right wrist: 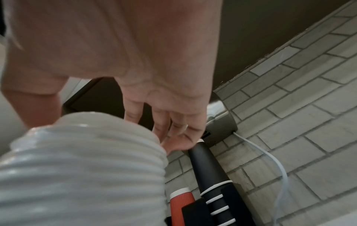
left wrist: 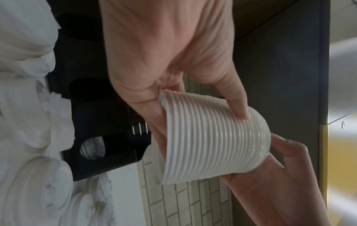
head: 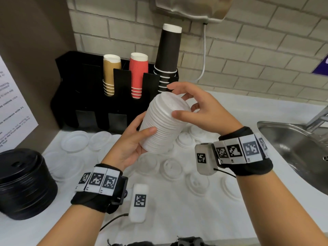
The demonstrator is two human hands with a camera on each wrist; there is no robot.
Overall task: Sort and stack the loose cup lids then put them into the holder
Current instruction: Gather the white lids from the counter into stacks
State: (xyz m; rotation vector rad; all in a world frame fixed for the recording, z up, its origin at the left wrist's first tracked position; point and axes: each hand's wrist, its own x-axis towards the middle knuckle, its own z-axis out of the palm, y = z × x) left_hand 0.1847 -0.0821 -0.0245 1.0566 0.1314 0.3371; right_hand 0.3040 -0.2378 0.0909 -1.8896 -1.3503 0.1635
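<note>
A tall stack of white cup lids (head: 165, 123) is tilted in the air in front of the black holder (head: 85, 96). My left hand (head: 140, 132) grips the stack's lower half, thumb in front and fingers (left wrist: 235, 104) wrapped round it. My right hand (head: 188, 107) sits at the top end, with the thumb resting on the top lid's rim and straight fingers spread behind it. The right wrist view has the stack (right wrist: 83, 168) close under that hand (right wrist: 164, 122). Several loose white lids (head: 170, 167) lie on the counter below.
Tan cups (head: 111, 75), red cups (head: 138, 75) and tall black cups (head: 168, 55) stand in the holder's top. A stack of black lids (head: 23, 183) sits at the near left, with clear lids (head: 76, 141) behind it. A steel sink (head: 292, 148) is on the right.
</note>
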